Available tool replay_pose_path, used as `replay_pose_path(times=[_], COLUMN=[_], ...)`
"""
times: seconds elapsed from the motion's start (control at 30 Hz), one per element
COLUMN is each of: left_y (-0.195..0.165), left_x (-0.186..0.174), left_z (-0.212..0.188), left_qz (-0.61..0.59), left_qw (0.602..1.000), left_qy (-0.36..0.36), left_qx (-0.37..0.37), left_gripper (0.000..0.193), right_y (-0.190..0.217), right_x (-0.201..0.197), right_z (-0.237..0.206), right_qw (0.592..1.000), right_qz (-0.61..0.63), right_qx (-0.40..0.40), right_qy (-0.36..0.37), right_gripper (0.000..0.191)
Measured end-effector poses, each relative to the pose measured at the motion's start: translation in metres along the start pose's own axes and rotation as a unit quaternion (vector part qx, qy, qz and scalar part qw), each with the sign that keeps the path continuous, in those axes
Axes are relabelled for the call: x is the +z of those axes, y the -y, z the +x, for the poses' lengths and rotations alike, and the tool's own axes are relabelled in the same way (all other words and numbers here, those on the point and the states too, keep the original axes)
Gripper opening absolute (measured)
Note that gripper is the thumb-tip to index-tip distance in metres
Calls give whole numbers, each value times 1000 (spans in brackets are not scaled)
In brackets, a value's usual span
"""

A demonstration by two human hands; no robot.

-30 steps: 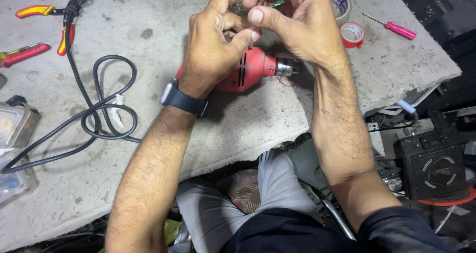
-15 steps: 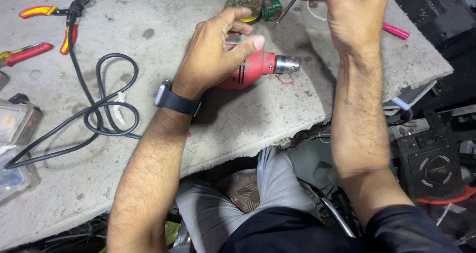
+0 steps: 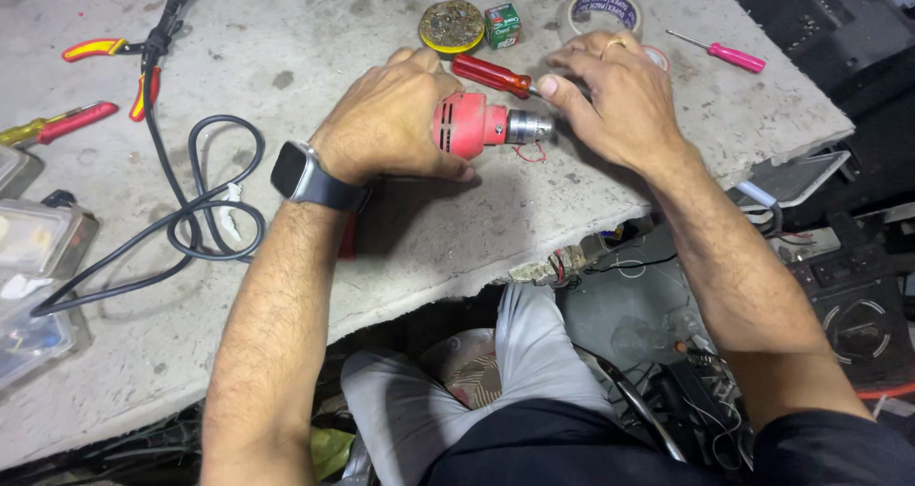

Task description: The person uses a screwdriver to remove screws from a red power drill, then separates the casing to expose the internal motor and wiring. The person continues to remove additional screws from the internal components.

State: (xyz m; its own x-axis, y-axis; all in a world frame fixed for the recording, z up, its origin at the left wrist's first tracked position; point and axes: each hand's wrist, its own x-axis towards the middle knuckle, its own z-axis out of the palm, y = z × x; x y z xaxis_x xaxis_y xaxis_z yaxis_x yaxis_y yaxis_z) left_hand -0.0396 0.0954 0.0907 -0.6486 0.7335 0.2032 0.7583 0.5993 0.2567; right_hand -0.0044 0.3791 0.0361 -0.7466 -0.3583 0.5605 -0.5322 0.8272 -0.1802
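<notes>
**Red drill held flat on the grey slab, both hands on it**

Head view: left hand (image 3: 396,114) wrapped over the body of the red drill (image 3: 469,124), fingers curled round it, thumb underneath near the front edge, pressing it onto the worn grey worktop (image 3: 286,38). Black watch (image 3: 303,174) on that wrist. Drill lying on its side near the middle of the slab, metal chuck (image 3: 529,127) pointing right. Right hand (image 3: 615,100) laid palm-down just beside the chuck, fingers loosely together, thumb tip at the chuck's end; gripping or only touching, cannot tell. Ring on one finger. Red-handled screwdriver (image 3: 491,74) lying just behind the drill, its shaft running under the right hand. Thin red wire (image 3: 530,152) curled on the slab below the chuck.

Further back: round tin (image 3: 452,26) with a yellow rim, small green box (image 3: 502,25) beside it, roll of tape (image 3: 600,11), pink screwdriver (image 3: 726,54) well to the right. At left: black cable (image 3: 205,214) looped on the slab, pliers (image 3: 114,62) with red-and-yellow grips, another red-and-yellow handled tool (image 3: 59,124), clear plastic boxes (image 3: 38,248) at the edge.
</notes>
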Motion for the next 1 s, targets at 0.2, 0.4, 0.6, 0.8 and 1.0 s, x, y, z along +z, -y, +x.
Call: replay_pose_path(times=[0.2,0.4,0.6,0.8,1.0], left_y=[-4,17,30,25,29], left_x=[-2,9,20,23,25], left_z=[19,28,30,27,29], left_qz=[-4,-28,-33,-45,-64], left_qw=[998,997,995,991,993], left_qy=[-11,-32,-50,-82,-70], left_qx=[59,62,83,101,76], left_gripper=[62,61,54,50,56], right_y=[18,2,4,7,10], right_x=[18,39,42,38,37], right_z=[4,12,13,12,9], right_qw=[992,981,984,981,978], right_qz=[108,176,160,176,182], right_qx=[-37,-31,-61,-39,-17], right_qy=[58,69,42,76,98], right_gripper=[71,62,53,48,48])
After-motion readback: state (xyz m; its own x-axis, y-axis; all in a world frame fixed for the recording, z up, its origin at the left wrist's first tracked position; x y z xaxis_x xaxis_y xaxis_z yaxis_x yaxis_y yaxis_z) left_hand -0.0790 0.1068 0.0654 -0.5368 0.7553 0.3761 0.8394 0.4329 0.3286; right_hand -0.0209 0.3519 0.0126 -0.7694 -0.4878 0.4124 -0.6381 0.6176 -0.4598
